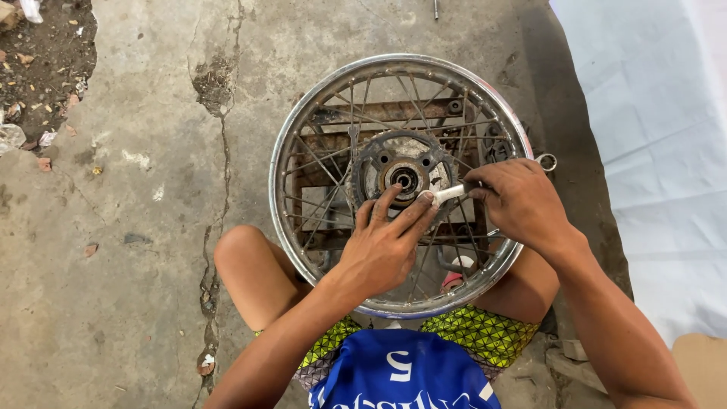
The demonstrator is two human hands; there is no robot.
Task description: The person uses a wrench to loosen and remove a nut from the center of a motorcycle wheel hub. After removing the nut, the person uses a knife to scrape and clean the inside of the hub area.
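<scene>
With our left hand (382, 246) spread on the wheel (303, 121) hub (405, 178) at centre, we should steady the small white piece (448, 195) pinched by our right hand (519, 201) at four o'clock.

No packages, labels, signs or screens show on the cracked concrete floor (129, 227). The nearest things to packaging are a few scraps of crumpled whitish litter (30, 9) on the dirt patch at the upper left, too small to identify further.
</scene>
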